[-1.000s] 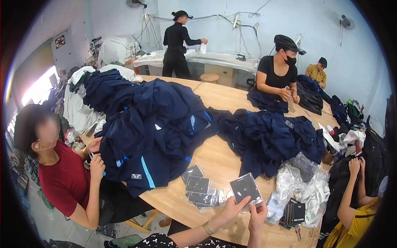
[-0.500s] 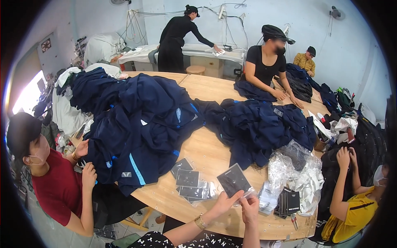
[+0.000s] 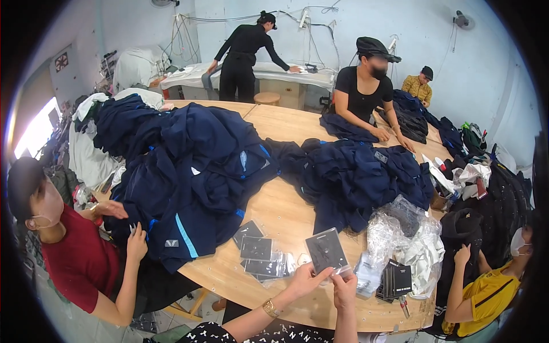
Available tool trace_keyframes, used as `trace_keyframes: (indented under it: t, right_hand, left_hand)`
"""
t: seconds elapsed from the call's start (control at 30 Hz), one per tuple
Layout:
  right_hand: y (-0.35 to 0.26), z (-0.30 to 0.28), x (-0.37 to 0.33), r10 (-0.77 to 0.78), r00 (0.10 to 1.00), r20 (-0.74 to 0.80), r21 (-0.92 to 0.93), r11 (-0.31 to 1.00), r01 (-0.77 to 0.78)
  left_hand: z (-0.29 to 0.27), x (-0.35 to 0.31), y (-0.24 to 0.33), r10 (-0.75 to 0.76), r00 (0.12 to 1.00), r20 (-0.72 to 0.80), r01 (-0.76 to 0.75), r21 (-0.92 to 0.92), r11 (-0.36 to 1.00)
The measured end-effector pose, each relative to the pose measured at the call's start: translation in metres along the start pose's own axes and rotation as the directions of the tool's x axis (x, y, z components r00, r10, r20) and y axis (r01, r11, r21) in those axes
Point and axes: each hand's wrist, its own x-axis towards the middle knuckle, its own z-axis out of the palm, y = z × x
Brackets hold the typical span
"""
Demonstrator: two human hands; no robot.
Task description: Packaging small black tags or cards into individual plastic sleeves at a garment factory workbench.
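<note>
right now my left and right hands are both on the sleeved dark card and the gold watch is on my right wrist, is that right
Not quite: the head view shows the gold watch on your left wrist, not the right. Your left hand and right hand are indeed both on the sleeved dark card.

Left fingers (image 3: 322,275) and right fingers (image 3: 344,281) hold a bagged dark card (image 3: 327,250).
</note>
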Motion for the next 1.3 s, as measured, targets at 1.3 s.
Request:
trace_keyframes:
  t: [1.3]
  right_hand:
    - [-0.001, 0.013, 0.006, 0.048, 0.996, -0.07, 0.214, 0.976, -0.032]
  left_hand:
    - [-0.003, -0.011, 0.026, 0.0, 1.0, -0.016, 0.006, 0.34, 0.94]
